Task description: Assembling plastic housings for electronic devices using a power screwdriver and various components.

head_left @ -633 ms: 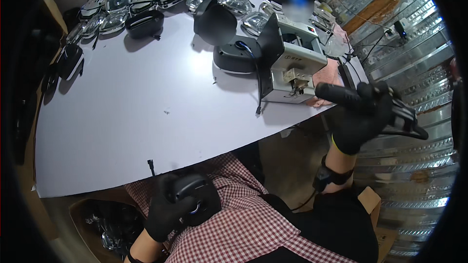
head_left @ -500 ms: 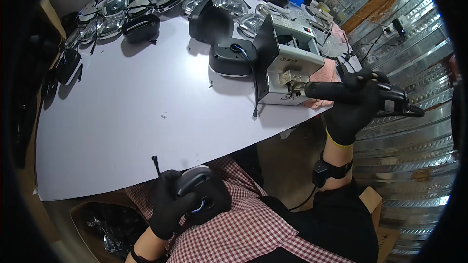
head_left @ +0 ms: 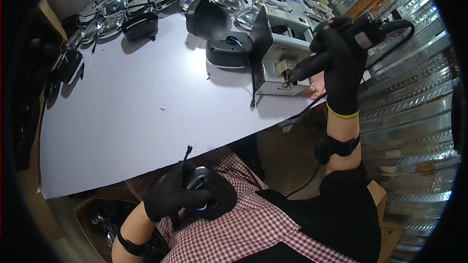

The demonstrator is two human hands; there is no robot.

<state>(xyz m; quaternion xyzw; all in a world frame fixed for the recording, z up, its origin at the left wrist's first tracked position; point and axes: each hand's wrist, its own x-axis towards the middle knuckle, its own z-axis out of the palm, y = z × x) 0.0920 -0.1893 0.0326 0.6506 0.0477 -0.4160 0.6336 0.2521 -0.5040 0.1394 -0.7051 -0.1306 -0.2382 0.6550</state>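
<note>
My left hand (head_left: pixel 168 197), in a black glove, is closed round a black plastic lamp housing (head_left: pixel 223 197) held against my checked apron. A short black cable (head_left: pixel 187 155) with a plug sticks up from that hand. My right hand (head_left: pixel 345 63), also gloved, grips a black corded electric screwdriver (head_left: pixel 312 66). Its tip points down and left at the small metal bracket on the front of a grey screw feeder (head_left: pixel 274 84); whether it touches a screw is too small to tell. Another black housing (head_left: pixel 228 57), its cable hanging down, lies left of the feeder.
An upright black housing (head_left: pixel 202 17) stands behind. Clear-lensed lamps and shells (head_left: pixel 111 25) are heaped along the back of the white table (head_left: pixel 122 131). More black housings (head_left: pixel 140 27) lie at left. A carton (head_left: pixel 90 214) sits below; a corrugated metal wall (head_left: pixel 409 131) rises at right.
My right hand has tilted the screwdriver, bringing its tip down and left to the feeder's front. My left hand has turned the housing, and its cable plug has swung to the right.
</note>
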